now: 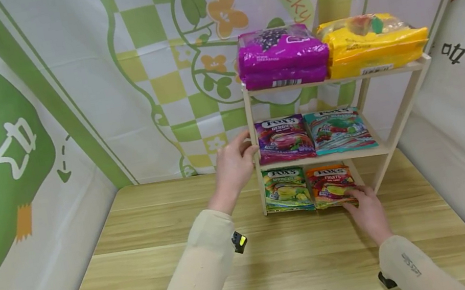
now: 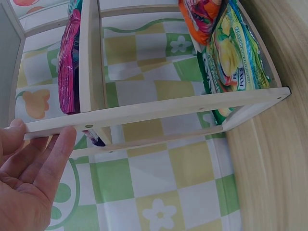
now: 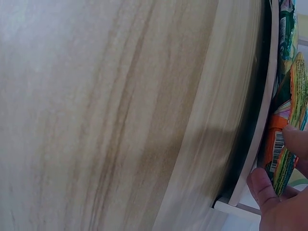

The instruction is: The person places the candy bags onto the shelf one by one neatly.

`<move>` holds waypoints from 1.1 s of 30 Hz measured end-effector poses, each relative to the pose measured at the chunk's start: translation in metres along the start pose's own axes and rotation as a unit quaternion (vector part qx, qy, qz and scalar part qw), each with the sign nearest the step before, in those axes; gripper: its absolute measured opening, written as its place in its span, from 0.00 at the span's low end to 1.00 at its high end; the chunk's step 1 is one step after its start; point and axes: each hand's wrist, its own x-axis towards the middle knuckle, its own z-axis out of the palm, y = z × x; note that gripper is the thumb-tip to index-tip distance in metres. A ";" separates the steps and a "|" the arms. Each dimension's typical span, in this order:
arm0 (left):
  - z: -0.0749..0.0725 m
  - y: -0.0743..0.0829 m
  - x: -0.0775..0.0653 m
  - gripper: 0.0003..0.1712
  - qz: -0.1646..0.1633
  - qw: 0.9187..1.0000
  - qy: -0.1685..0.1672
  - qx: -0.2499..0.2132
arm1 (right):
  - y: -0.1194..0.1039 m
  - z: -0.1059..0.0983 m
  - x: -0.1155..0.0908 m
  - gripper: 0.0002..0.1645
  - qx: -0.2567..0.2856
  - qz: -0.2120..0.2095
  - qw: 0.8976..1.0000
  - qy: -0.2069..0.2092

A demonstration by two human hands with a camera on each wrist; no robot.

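A small wooden three-tier shelf rack stands on the table. My left hand grips its left front post at the middle tier, thumb on one side and fingers on the other. Down at the lowest tier, my right hand pinches the front right corner of an orange candy bag, marked Fruits; the thumb is low at the bag's edge. Beside that bag lies a green candy bag. On the middle tier are a purple Berries bag and a teal bag.
On the top tier sit a large purple bag and a large yellow bag. The wood-grain table extends to the left and front of the rack. Printed cloth hangs behind and along both sides.
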 end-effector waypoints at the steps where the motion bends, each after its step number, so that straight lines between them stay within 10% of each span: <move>1: 0.000 0.000 0.000 0.26 0.001 1.000 0.000 0.000 | 0.000 0.000 0.000 0.25 -0.001 -0.001 1.000 -0.001; 33: 0.000 0.001 -0.001 0.28 -0.013 1.000 -0.008 -0.014 | 0.001 0.003 0.008 0.22 -0.055 -0.049 0.996 0.052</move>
